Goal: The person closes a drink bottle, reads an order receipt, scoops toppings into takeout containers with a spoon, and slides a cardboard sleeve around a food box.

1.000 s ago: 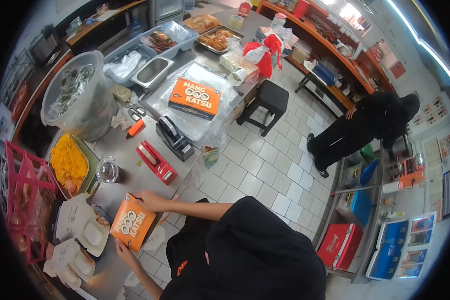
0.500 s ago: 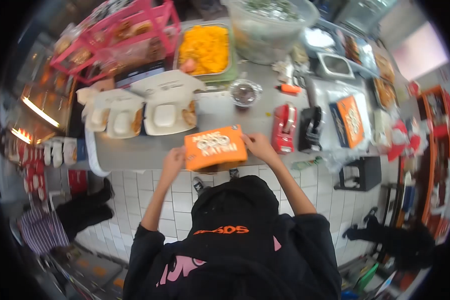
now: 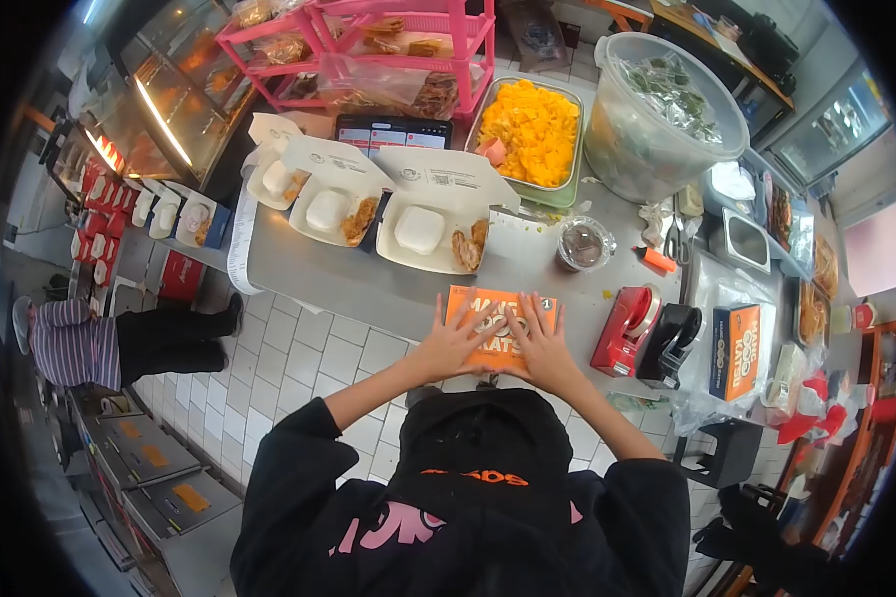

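Note:
An orange box with white lettering lies at the front edge of the steel table. Both palms rest flat on its top, my left hand on the left half and my right hand on the right half, fingers spread and the fingertips almost meeting. Behind it to the left, an open carton shows a white rounded mound and fried pieces. Beside that stand another open carton and a third one. A lidded clear cup of dark contents is behind and right of the box.
Right of my hands are a red tape dispenser, a black one and another orange box. Behind are a yellow-filled tray, a large clear tub and a pink rack. People stand at far left and lower right.
The view has swung left to face the table. The orange box, earlier held up by its sides, is now lower at the table edge, and both hands have moved onto its top, fingers spread.

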`<state>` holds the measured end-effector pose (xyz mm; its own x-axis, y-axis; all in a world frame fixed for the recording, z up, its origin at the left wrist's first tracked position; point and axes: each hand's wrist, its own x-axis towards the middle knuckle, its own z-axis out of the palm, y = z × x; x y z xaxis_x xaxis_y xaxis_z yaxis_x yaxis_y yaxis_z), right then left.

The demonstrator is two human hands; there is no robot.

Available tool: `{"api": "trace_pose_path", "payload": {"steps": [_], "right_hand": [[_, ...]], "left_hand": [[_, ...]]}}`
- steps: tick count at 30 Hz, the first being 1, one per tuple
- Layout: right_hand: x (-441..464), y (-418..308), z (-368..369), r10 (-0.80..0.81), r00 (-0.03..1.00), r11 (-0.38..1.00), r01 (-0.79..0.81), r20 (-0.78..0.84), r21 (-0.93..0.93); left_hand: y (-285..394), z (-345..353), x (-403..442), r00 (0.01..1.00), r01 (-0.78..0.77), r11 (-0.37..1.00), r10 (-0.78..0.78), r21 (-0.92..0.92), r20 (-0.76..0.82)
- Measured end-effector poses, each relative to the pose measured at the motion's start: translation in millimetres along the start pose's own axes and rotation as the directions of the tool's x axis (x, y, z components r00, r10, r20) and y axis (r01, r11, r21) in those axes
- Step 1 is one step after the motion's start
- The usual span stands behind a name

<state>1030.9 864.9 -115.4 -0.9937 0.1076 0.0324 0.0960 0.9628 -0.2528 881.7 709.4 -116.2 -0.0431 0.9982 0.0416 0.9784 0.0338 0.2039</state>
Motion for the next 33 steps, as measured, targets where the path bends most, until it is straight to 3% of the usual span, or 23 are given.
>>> {"api": "trace_pose_path", "payload": {"steps": [3, 7, 12, 16, 19, 20, 24, 26, 28, 29, 30, 32, 33], "right_hand": [[3, 1, 2, -0.037, 0.998, 0.998, 0.039, 0.05, -0.043], [0, 2, 9, -0.044, 0.999, 0.998, 0.045, 0.016, -0.041], [1, 5, 34, -0.054, 0.982, 0.993, 0.033, -0.184, -0.111], [2, 5, 35, -0.052, 0.973, 0.994, 0.029, -0.225, -0.102], [1, 5, 32, -0.047, 0.981, 0.994, 0.026, -0.191, -0.111], [1, 4, 31, -0.042, 0.985, 0.994, 0.025, -0.168, -0.106], [1, 4, 25, -0.023, 0.994, 0.999, 0.018, -0.109, -0.05], [1, 4, 26, -0.011, 0.998, 0.995, 0.004, -0.069, -0.101], [-1, 3, 22, 0.003, 1.0, 0.988, -0.007, -0.026, -0.154], [-3, 1, 13, -0.013, 0.998, 0.999, 0.01, -0.054, -0.047], [-4, -1, 8, -0.024, 0.996, 0.998, 0.029, -0.085, 0.061], [-4, 1, 13, -0.025, 0.996, 0.998, 0.03, -0.086, 0.058], [-5, 3, 13, -0.031, 0.995, 0.998, 0.035, -0.09, 0.051]], "left_hand": [[-7, 6, -1, 0.999, -0.018, 0.994, 0.022, -0.104, 0.032], [-7, 13, -1, 1.0, -0.018, 0.996, 0.018, -0.092, 0.0], [-9, 31, -1, 0.97, -0.026, 0.997, 0.042, 0.07, -0.238], [-13, 23, 1, 0.982, -0.034, 0.989, 0.06, 0.146, -0.178], [-16, 15, 3, 0.992, -0.044, 0.999, 0.044, 0.001, -0.116], [-19, 19, 3, 0.991, -0.057, 0.995, 0.067, 0.087, -0.112], [-24, 22, 3, 0.992, -0.073, 0.997, 0.074, 0.021, -0.102], [-22, 13, 4, 0.994, -0.078, 0.954, 0.053, -0.289, -0.095], [-20, 4, 2, 0.996, -0.079, 0.947, 0.062, -0.31, -0.065], [-21, 3, 2, 0.997, -0.075, 0.943, 0.065, -0.325, -0.04], [-21, 3, 1, 0.997, -0.08, 0.94, 0.071, -0.331, -0.039], [-22, 4, 2, 0.982, -0.162, 0.979, 0.173, -0.12, 0.08], [-23, 9, 1, 0.979, -0.181, 0.975, 0.192, -0.129, 0.075]]}}
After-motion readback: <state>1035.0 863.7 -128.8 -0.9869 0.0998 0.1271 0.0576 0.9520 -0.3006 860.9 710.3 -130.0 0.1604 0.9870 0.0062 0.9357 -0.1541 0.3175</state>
